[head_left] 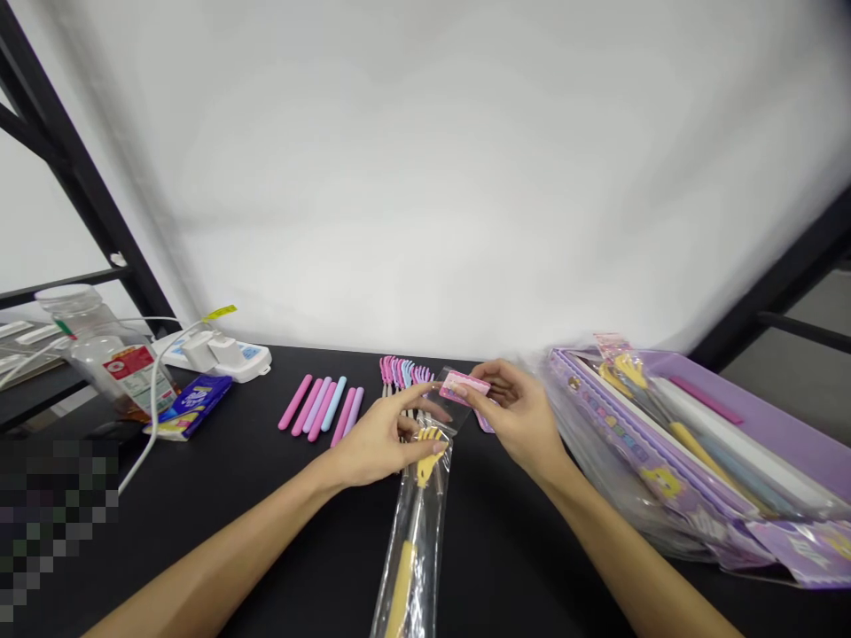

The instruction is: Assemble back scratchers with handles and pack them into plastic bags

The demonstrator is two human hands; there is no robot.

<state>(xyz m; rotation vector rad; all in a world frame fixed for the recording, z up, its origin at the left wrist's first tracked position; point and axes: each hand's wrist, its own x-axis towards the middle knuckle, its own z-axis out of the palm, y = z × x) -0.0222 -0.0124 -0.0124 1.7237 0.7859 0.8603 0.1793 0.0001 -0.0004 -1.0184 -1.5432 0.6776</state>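
A clear plastic sleeve holding a yellow back scratcher (402,585) lies toward the front edge of the view. My left hand (378,440) pinches the sleeve near the yellow claw-shaped head. In my right hand (519,412) is a small pink card (465,387), gripped between thumb and fingers over the sleeve's clear top end. Behind my hands lies a row of pink, purple and blue claw heads (404,370) with metal stems, partly hidden. Several pink, purple and blue handles (323,406) lie side by side left of them.
At the right stands a purple box (665,470) with packaged scratchers, wrapped in loose plastic. On the left are a clear jar (110,346), a purple snack packet (192,408) and a white power strip (245,361) with cables.
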